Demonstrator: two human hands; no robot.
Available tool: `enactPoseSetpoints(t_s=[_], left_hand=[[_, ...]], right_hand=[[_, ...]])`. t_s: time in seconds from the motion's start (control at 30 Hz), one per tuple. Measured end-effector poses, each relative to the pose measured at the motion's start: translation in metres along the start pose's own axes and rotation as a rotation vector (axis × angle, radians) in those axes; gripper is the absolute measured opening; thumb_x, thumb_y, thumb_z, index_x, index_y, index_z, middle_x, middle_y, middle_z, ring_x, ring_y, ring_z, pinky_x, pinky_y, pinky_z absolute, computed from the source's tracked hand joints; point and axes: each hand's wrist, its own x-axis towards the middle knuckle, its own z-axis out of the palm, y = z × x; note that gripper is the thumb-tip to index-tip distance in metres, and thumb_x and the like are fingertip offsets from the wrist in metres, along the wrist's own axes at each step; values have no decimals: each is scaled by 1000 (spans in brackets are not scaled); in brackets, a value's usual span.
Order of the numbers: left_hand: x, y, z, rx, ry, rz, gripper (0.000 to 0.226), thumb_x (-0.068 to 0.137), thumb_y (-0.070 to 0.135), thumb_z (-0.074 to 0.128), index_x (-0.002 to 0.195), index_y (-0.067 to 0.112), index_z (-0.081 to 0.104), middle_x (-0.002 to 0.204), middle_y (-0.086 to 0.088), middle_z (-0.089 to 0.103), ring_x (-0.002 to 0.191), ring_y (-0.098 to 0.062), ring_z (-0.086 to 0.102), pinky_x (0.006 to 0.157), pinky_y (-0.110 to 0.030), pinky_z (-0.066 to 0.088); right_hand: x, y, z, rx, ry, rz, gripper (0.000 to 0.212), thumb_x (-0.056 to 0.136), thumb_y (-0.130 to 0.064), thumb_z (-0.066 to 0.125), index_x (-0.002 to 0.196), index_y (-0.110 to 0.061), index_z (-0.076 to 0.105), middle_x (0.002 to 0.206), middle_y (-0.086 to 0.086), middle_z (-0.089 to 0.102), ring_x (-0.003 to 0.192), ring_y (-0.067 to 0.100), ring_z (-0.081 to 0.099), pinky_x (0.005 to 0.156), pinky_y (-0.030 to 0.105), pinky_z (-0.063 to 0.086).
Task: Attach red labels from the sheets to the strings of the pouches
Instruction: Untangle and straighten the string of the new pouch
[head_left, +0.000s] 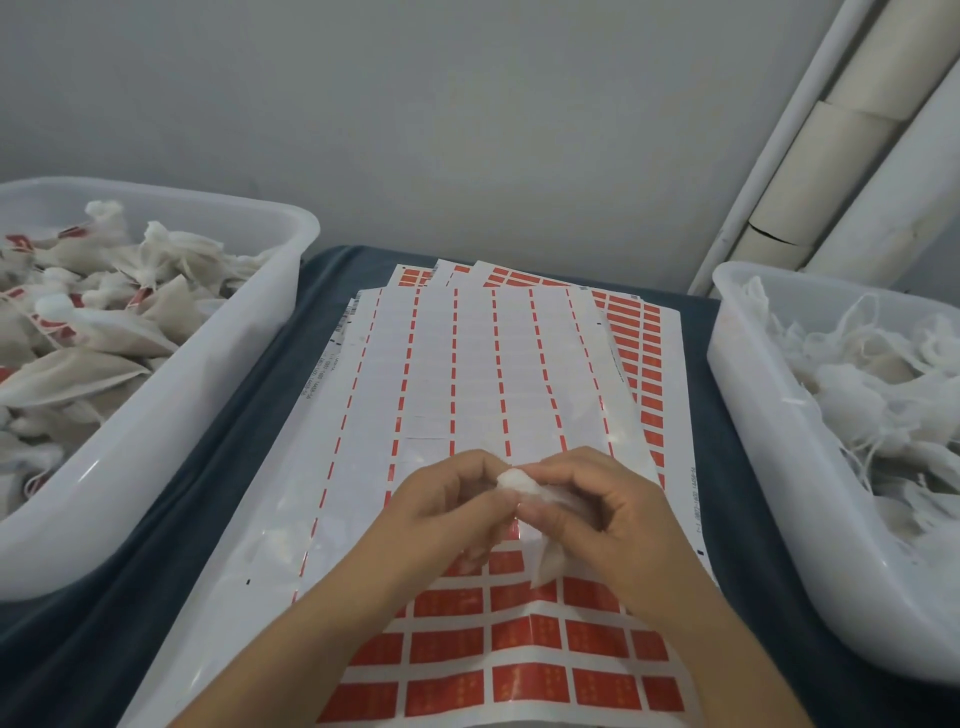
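Red labels (530, 639) in full rows lie nearest us, below our wrists, on the top sheet (457, 374), whose upper rows beyond the fingertips are already stripped bare. Between our fingers we hold one pouch (524, 486): the left hand (447, 504) pinches its gathered white top from one side, and the right hand (597, 499) curls round it from the other, with the pouch's body hanging below the right fingers. We cannot tell whether a label is already on the string. To do this step well, we judge we should draw the string free of the gathers, keep it taut between both pinches, then fold a label squarely over it. Finished pouches fill the left tub (218, 395); untagged ones wait in the right tub (748, 395).
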Motion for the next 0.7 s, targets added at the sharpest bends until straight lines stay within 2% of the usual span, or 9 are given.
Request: enactPoseSetpoints(t_s=[0.13, 0.23, 0.33, 0.4, 0.47, 0.5, 0.6, 0.7], left_hand=[[1, -1, 1, 99, 18, 78, 22, 80, 40, 53, 94, 23, 57, 62, 5, 62, 48, -6, 51, 51, -16, 46], [1, -1, -2, 13, 47, 110, 26, 81, 34, 55, 97, 16, 44, 61, 1, 62, 45, -10, 48, 47, -17, 42], [2, 2, -4, -76, 37, 92, 29, 80, 35, 57, 100, 18, 44, 57, 3, 57, 45, -8, 42, 44, -15, 38], [3, 3, -4, -178, 2, 60, 31, 81, 36, 61, 101, 19, 45, 54, 5, 51, 46, -7, 38, 45, -15, 35], [4, 3, -4, -272, -9, 24, 31, 80, 37, 64, 100, 21, 47, 53, 5, 48, 48, -8, 39, 51, -20, 37], [4, 4, -4, -294, -15, 7, 30, 79, 37, 65, 99, 23, 48, 53, 5, 47, 51, -9, 41, 55, -23, 38], [4, 4, -1, -385, -43, -38, 30, 77, 35, 66, 98, 22, 49, 53, 4, 47, 51, -8, 42, 52, -20, 37], [3, 4, -2, -458, -71, -68, 31, 76, 31, 65, 99, 18, 49, 52, 5, 47, 49, -6, 46, 47, -15, 39]], right_hand=[[0, -1, 0, -25, 38, 35, 18, 71, -52, 57, 86, -45, 64, 92, -25, 64, 93, -1, 59, 77, 10, 47], [0, -5, 0, 54, 16, 146, 21, 67, -54, 57, 75, -38, 67, 82, -18, 66, 83, 2, 61, 71, 9, 49], [-3, -10, 4, 377, -90, 313, 25, 70, -54, 61, 75, -32, 68, 68, -7, 63, 65, 8, 59, 67, 13, 50], [-6, -13, 9, 733, -180, 364, 22, 79, -45, 67, 74, -23, 68, 63, -4, 55, 56, 5, 50, 63, 15, 48], [-5, -13, 15, 1053, -280, 386, 22, 82, -31, 68, 85, -10, 62, 61, -4, 52, 50, 4, 46, 58, 16, 46], [-3, -11, 16, 1158, -338, 401, 28, 80, -27, 71, 87, -5, 56, 60, -3, 52, 47, 4, 46, 54, 17, 46], [3, -5, 16, 1260, -428, 434, 49, 68, -29, 81, 89, -4, 45, 55, -3, 54, 42, 3, 48, 48, 17, 47], [4, -1, 16, 1315, -484, 422, 52, 72, -27, 79, 98, -4, 40, 58, -3, 53, 45, 3, 48, 51, 18, 47]])
